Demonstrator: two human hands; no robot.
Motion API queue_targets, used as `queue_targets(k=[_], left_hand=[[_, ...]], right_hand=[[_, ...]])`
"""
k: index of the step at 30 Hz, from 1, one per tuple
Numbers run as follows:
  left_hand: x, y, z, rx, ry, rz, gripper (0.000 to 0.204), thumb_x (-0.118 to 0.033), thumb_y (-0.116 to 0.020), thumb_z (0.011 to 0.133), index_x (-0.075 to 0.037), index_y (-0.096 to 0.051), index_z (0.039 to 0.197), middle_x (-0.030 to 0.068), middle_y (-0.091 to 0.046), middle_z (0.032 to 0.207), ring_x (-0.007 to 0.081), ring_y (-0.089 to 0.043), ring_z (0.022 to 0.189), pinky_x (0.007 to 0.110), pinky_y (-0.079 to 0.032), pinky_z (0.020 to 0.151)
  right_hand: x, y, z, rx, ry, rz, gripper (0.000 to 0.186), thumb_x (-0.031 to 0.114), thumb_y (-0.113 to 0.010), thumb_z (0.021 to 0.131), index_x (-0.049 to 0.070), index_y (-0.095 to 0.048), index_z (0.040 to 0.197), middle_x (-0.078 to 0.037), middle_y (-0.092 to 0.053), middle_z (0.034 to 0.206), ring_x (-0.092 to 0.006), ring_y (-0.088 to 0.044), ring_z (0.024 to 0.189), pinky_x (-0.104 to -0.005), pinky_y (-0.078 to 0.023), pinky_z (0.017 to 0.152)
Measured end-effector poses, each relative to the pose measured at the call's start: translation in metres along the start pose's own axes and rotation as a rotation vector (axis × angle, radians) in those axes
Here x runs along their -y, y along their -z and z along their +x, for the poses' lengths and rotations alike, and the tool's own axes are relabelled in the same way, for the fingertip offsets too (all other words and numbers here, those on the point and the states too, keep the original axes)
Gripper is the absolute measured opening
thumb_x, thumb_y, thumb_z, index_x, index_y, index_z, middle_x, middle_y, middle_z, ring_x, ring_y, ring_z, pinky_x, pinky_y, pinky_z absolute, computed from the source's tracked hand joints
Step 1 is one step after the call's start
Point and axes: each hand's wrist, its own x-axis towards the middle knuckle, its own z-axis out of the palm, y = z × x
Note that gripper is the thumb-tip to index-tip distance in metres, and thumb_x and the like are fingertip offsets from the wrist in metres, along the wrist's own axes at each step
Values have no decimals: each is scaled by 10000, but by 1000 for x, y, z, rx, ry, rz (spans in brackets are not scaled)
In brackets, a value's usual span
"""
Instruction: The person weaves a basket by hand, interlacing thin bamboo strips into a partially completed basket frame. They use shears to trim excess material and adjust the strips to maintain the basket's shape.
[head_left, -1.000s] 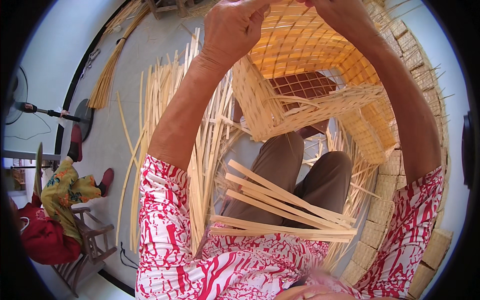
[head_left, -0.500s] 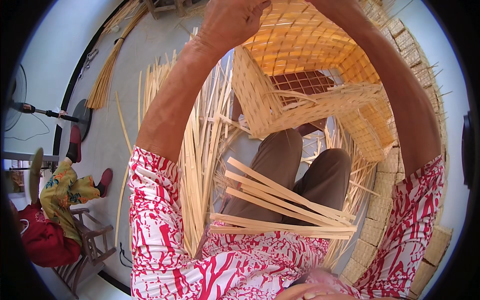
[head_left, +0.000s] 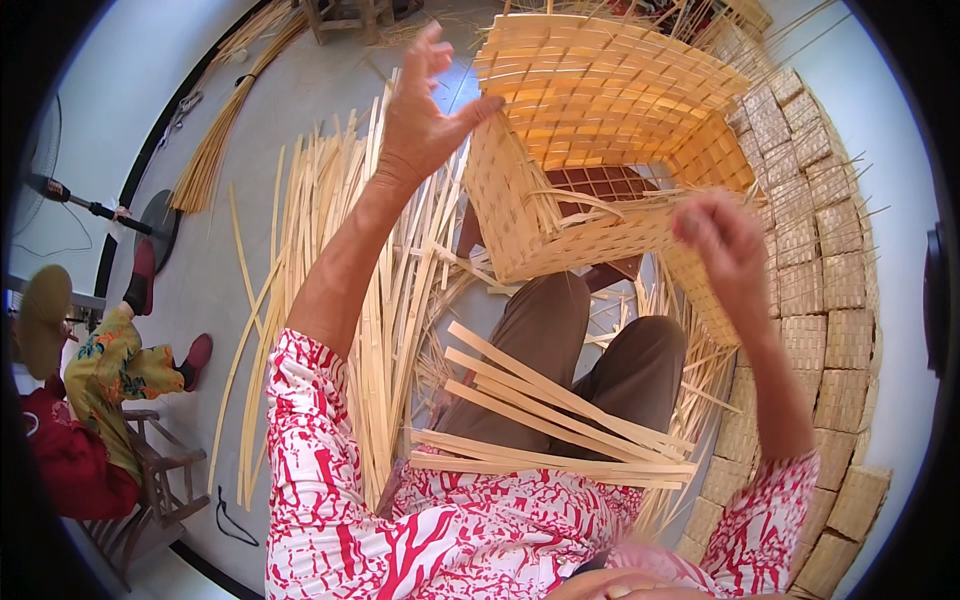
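A woven basket (head_left: pixel 600 95) of pale bamboo strips stands tilted beyond my knees, its opening facing me; an open lattice shows at its bottom. My left hand (head_left: pixel 425 125) is raised at the basket's left corner, fingers spread and thumb against or just before the rim. I cannot tell if it touches. My right hand (head_left: pixel 728 245) hovers in front of the basket's near right side, fingers bent and smeared by motion. Several flat bamboo strips (head_left: pixel 560 400) lie fanned across my lap.
Many long bamboo strips (head_left: pixel 330 210) cover the floor to my left. Stacked woven blocks (head_left: pixel 835 270) line the right wall. A bundle of thin sticks (head_left: pixel 225 130) lies at the far left. Another person in patterned trousers (head_left: pixel 100 390) sits left, near a fan stand (head_left: pixel 155 230).
Both hands have come back from the basket's far rim. My left hand has opened out at the left corner; my right hand has dropped toward me, and the basket's far side is uncovered.
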Motion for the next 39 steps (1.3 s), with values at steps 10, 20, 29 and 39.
queue_targets(k=[10, 20, 29, 39], left_hand=[[14, -35, 1, 232, 393, -641, 463, -373, -658, 937, -25, -579, 1232, 44, -666, 1033, 80, -603, 906, 234, -489, 770], [-26, -13, -20, 167, 151, -322, 355, -246, -707, 891, -62, -624, 1183, 33, -657, 954, 120, -632, 867, 262, -526, 709], [-123, -64, -21, 525, -233, -423, 281, -101, -758, 799, -23, -616, 1029, 76, -614, 866, 171, -643, 737, 266, -556, 652], [-192, -135, -41, 612, -409, -418, 429, -80, -643, 824, -69, -540, 1241, 132, -635, 988, 320, -656, 830, 411, -547, 686]], right_hand=[[-95, -42, -7, -77, -436, 338, 540, 324, -559, 989, -1, -380, 1381, -161, -538, 1250, -220, -545, 1119, -357, -452, 955], [-129, -34, 86, -108, -470, 1070, 608, 491, -355, 1036, -15, -460, 1357, -178, -523, 1375, -277, -531, 1232, -447, -425, 1045], [-183, 50, 52, -108, -429, 1141, 545, 470, -366, 1039, -1, -583, 1206, -131, -682, 1029, -221, -679, 923, -388, -573, 803], [-213, 82, 47, -463, -482, 837, 553, 500, -339, 1034, 52, -631, 1172, -71, -679, 916, -152, -652, 816, -297, -537, 718]])
